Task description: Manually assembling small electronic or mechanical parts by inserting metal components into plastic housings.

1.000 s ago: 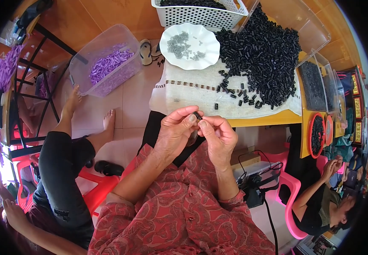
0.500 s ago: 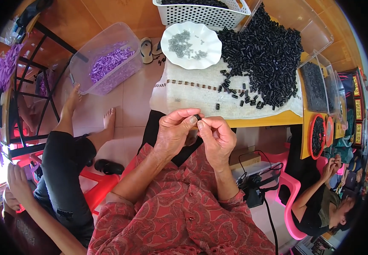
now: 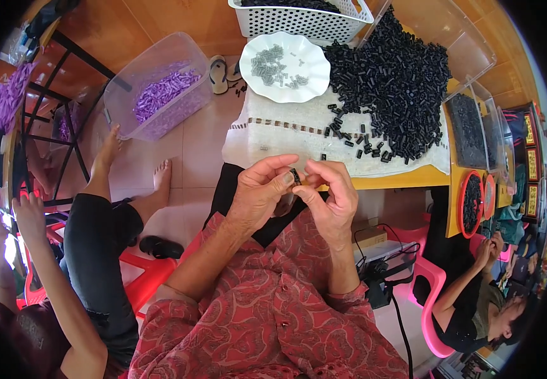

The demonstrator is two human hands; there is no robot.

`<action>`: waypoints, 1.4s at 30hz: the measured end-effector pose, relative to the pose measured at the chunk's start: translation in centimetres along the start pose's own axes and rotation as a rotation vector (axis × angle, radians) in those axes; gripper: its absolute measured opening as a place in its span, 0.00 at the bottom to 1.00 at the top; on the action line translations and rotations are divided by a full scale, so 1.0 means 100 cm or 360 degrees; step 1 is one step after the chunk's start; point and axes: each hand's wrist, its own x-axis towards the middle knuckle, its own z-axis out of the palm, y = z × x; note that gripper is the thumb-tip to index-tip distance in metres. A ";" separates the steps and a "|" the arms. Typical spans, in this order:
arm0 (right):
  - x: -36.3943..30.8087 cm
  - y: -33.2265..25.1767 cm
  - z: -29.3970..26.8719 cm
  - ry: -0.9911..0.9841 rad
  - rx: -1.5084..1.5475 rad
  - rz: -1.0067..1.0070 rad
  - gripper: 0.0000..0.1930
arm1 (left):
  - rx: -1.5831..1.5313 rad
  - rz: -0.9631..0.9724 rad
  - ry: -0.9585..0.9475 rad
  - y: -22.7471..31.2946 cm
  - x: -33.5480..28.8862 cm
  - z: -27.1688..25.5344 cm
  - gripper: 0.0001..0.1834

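Observation:
Between my thumb and fingers, my left hand pinches a small black cylindrical piece, tilted and close to the table's near edge. My right hand is curled at the same piece, its thumb tip near the lower end and its index finger lifted away. Whatever its fingertips hold is too small to make out. Beyond my hands, a large heap of similar black pieces lies on the white cloth. Small clear pieces rest in a white scalloped plate left of the heap.
A white perforated basket stands behind the plate. To the left, a clear tub on the floor holds purple pieces. Red trays sit at the table's right end. People sit on both sides, one leg stretching close on the left.
My right hand has shifted slightly up and its index finger has lifted, showing more of the black piece. The person on the left has moved their arms.

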 end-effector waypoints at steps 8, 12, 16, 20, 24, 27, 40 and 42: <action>0.006 0.006 0.000 -0.0202 0.0034 -0.0199 0.22 | -0.0073 -0.0117 0.0026 0.003 0.002 0.007 0.21; 0.004 0.010 0.001 -0.0171 0.0102 -0.0176 0.21 | -0.0074 -0.0088 -0.0014 0.003 0.002 0.007 0.21; 0.006 0.009 -0.003 -0.0137 0.0068 -0.0190 0.21 | -0.0158 -0.0136 -0.0207 0.008 0.002 0.004 0.26; 0.008 0.005 -0.003 -0.0128 0.0021 -0.0250 0.20 | 0.0194 -0.0163 -0.0303 0.009 0.000 -0.006 0.27; 0.005 0.011 0.002 -0.0099 0.0038 -0.0235 0.19 | 0.0345 -0.0072 -0.0175 0.005 0.000 -0.008 0.27; 0.004 0.009 0.002 -0.0063 0.0069 -0.0199 0.17 | 0.0430 -0.0027 -0.0166 0.007 -0.001 -0.006 0.25; 0.003 0.005 -0.001 -0.0055 0.0052 -0.0087 0.16 | 0.0387 -0.0068 -0.0198 0.004 -0.001 -0.007 0.25; 0.003 0.006 -0.001 -0.0051 0.0050 -0.0100 0.17 | 0.0350 -0.0100 -0.0183 0.008 -0.003 -0.001 0.25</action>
